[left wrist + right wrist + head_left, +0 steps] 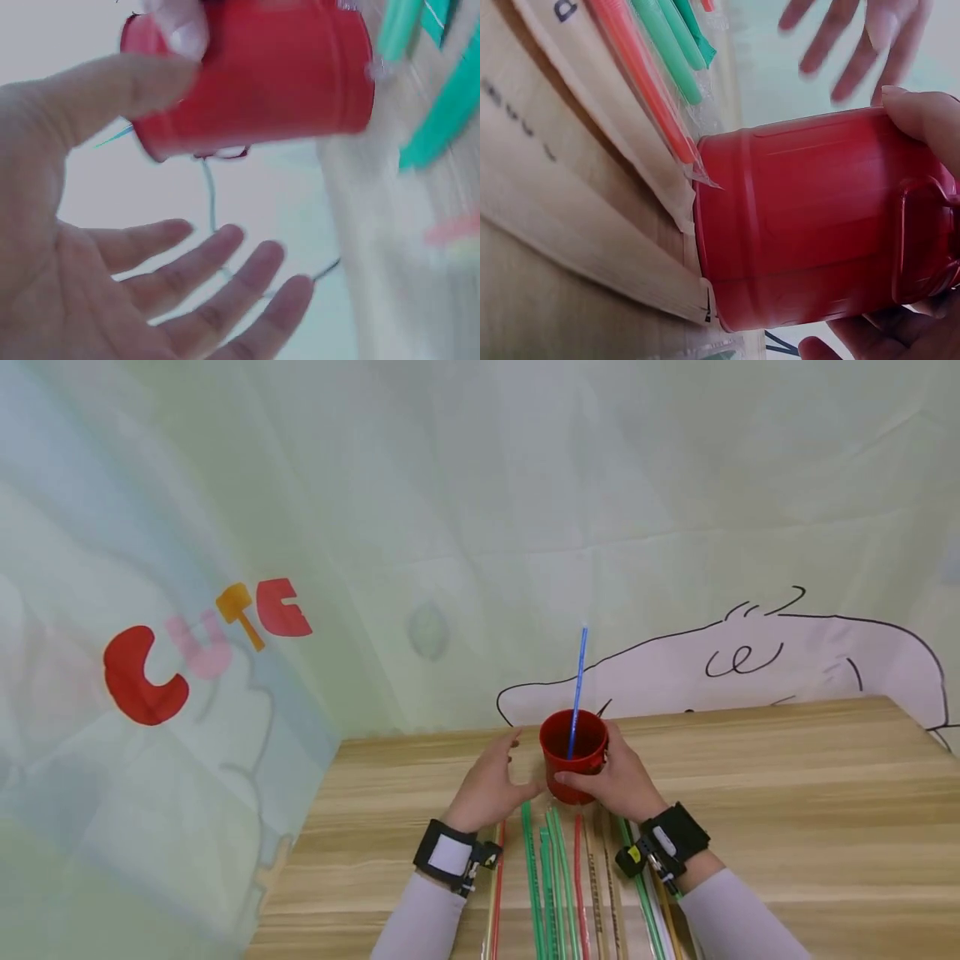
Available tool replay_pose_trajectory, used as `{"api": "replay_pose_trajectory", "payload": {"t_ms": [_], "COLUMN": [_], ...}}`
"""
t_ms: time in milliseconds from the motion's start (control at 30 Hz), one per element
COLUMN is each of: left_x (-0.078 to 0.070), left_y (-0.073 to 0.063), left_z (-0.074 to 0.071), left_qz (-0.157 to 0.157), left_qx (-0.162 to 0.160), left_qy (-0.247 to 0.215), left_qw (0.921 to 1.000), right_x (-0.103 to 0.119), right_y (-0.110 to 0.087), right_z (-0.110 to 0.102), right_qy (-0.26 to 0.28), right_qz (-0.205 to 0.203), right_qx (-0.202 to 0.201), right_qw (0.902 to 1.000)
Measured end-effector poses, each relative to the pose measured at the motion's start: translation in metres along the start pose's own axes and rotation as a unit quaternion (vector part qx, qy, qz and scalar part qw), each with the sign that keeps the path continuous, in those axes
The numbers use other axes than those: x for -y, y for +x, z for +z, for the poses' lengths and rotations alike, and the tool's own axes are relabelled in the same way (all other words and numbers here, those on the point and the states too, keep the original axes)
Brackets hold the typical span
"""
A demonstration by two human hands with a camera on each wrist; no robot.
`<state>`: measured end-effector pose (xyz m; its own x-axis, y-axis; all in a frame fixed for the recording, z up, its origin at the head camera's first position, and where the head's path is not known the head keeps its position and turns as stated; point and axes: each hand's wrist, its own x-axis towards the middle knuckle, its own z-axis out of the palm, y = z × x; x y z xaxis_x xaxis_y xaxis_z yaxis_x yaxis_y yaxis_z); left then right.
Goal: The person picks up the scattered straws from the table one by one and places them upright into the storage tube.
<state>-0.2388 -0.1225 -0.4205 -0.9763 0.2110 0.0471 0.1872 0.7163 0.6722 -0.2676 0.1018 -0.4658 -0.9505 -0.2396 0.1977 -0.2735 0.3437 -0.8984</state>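
A red metal pail (562,789), with a wire side handle, stands near the table's back edge. One blue straw (578,685) leans upright inside it. My right hand (624,783) grips the pail near its rim, thumb across the front and fingers round the far side. To the pail's left, my left hand (487,787) has its fingers spread, holding nothing. In the left wrist view, that hand's thumb overlaps the pail while the other fingers stand apart from it.
Before the pail lies a row of straws: green ones (533,881), a red one (581,893), and several in printed paper sleeves (596,893). Some wear clear film. Their ends reach the pail's base. A printed curtain (450,527) hangs behind the wooden table (810,810).
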Motion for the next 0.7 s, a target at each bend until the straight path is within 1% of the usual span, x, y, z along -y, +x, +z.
{"api": "replay_pose_trajectory", "payload": {"t_ms": [100, 167, 233, 300, 400, 500, 600, 700], "left_x": [0.003, 0.007, 0.013, 0.020, 0.030, 0.036, 0.037, 0.036], "left_y": [-0.020, -0.033, -0.046, -0.057, -0.069, -0.078, -0.082, -0.084], "left_z": [-0.013, -0.018, -0.020, -0.019, -0.015, -0.008, -0.001, 0.005], "left_qz": [-0.013, -0.026, -0.037, -0.048, -0.055, -0.054, -0.047, -0.042], "left_qx": [-0.011, -0.009, -0.003, 0.007, 0.024, 0.035, 0.033, 0.021], "left_qy": [0.045, 0.079, 0.100, 0.111, 0.106, 0.095, 0.085, 0.082], "left_qw": [0.9988, 0.9965, 0.9943, 0.9926, 0.9926, 0.9934, 0.9947, 0.9955], "right_x": [0.001, 0.002, 0.003, 0.003, 0.004, 0.003, 0.002, 0.001], "right_y": [0.001, 0.001, 0.000, 0.000, -0.001, -0.001, -0.001, -0.001], "right_z": [0.000, 0.001, 0.001, 0.001, 0.000, 0.000, 0.000, 0.000], "right_qy": [0.008, 0.014, 0.017, 0.018, 0.019, 0.020, 0.021, 0.022], "right_qz": [0.009, 0.015, 0.015, 0.016, 0.021, 0.024, 0.024, 0.023], "right_qx": [0.006, 0.008, 0.010, 0.012, 0.013, 0.012, 0.012, 0.013], "right_qw": [0.9999, 0.9998, 0.9997, 0.9996, 0.9995, 0.9994, 0.9994, 0.9994]}}
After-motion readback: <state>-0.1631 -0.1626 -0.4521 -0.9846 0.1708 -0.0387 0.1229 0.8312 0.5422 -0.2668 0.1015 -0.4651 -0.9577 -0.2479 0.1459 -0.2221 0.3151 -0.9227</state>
